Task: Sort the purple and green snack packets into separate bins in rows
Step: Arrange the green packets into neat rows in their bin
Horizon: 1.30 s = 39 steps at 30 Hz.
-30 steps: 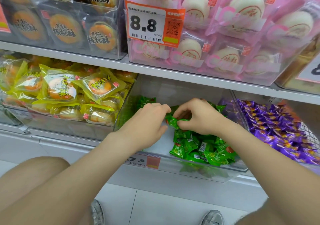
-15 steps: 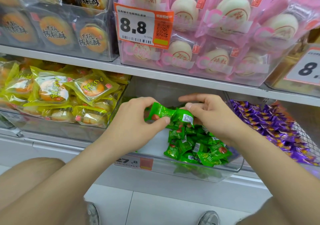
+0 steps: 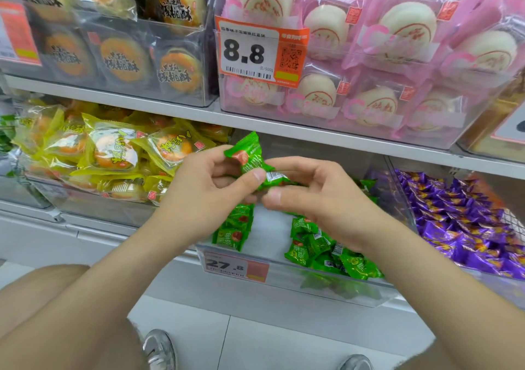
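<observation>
So we're crouched at a shelf (image 3: 312, 135). Up top there's a box of pink buns (image 3: 412, 28) and next to it, on the left, dark cakes (image 3: 125, 62). Under the board, left to right, are yellow packs (image 3: 113, 150), a clear bin (image 3: 270, 236) and a heap of purple packets (image 3: 460, 221) in their own bin, just beside the clear one.

The clear bin only has green packets (image 3: 321, 247) in it. Most are bunched loosely at the front right, and a small stack (image 3: 233, 230) sits front left with bare bin floor between the two.

Both our hands are up over that bin, pretty much touching each other. The left grip (image 3: 204, 196) is curled round a green packet (image 3: 247, 159) that stands upright, thumb pressed on its lower end. The right grip (image 3: 315, 199) pinches a second packet (image 3: 275, 176) between thumb and forefinger, barcode side up. That one is tucked right against the first, and we can't tell if they're stuck together or just overlapping.

There's an orange 8.8 tag (image 3: 247, 54) on the bun box and a 27.8 tag (image 3: 227, 266) on the front of the clear bin. Down on the tile floor, the toes of two grey shoes (image 3: 159, 349) poke in.
</observation>
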Tool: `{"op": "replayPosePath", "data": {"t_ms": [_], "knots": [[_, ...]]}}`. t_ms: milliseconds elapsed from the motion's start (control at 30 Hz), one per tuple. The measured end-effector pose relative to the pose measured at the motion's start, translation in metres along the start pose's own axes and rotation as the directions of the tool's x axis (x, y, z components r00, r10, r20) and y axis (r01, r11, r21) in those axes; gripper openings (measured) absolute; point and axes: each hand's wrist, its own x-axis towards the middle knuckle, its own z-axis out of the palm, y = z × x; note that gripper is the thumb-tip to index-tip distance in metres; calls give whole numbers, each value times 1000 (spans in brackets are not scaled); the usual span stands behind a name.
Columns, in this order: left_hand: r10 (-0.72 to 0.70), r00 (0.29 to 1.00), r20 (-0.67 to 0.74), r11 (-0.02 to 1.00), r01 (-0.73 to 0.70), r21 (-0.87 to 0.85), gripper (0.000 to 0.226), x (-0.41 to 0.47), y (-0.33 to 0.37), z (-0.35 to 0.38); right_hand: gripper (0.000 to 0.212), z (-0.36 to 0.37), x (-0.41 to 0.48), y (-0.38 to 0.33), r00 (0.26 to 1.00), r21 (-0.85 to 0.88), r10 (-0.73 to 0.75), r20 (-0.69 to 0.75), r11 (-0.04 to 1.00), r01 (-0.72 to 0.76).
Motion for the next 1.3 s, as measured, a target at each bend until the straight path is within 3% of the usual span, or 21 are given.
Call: {"op": "replayPosePath", "data": {"t_ms": [100, 200, 233, 333, 433, 667, 733, 867, 1000, 1100, 1300], "knots": [[77, 993, -88, 972, -55, 228, 10, -2, 0, -12, 20, 1, 3, 5, 996, -233, -44, -78, 972, 25], [256, 960, -111, 814, -152, 560, 23, -5, -1, -24, 16, 2, 5, 8, 984, -399, -64, -165, 917, -7], [258, 961, -104, 822, -162, 546, 26, -5, -3, -25, 17, 2, 6, 8, 979, -402, -78, -188, 916, -4], [138, 989, -62, 955, -116, 274, 31, -6, -3, -23, 18, 12, 6, 7, 978, -260, -76, -196, 965, 23], [133, 990, -42, 964, -119, 237, 34, -6, -2, -24, 27, 29, 4, 5, 990, -78, 0, -143, 997, -11], [20, 999, -39, 1000, -19, 11, 29, -9, 4, -30, 27, 18, 11, 5, 984, -13, 171, 53, 985, -171], [73, 997, -30, 989, -68, 130, 25, -11, 3, -29, 23, 14, 14, 7, 982, -68, 191, 7, 979, -190], [188, 981, -55, 895, -148, 422, 20, -10, -1, -36, 11, 13, 17, 18, 986, -523, 111, -122, 838, -159], [257, 965, -49, 817, -190, 545, 22, -14, 5, -37, 10, 21, 19, 31, 989, -649, 144, 16, 754, -99], [263, 963, -61, 794, -181, 581, 20, -16, 5, -33, 12, 29, 27, 41, 994, -817, 86, 69, 577, 7], [295, 955, -9, 673, -201, 712, 18, -11, -4, -37, 15, 41, 44, 59, 991, -865, 86, 100, 501, 44]]}}
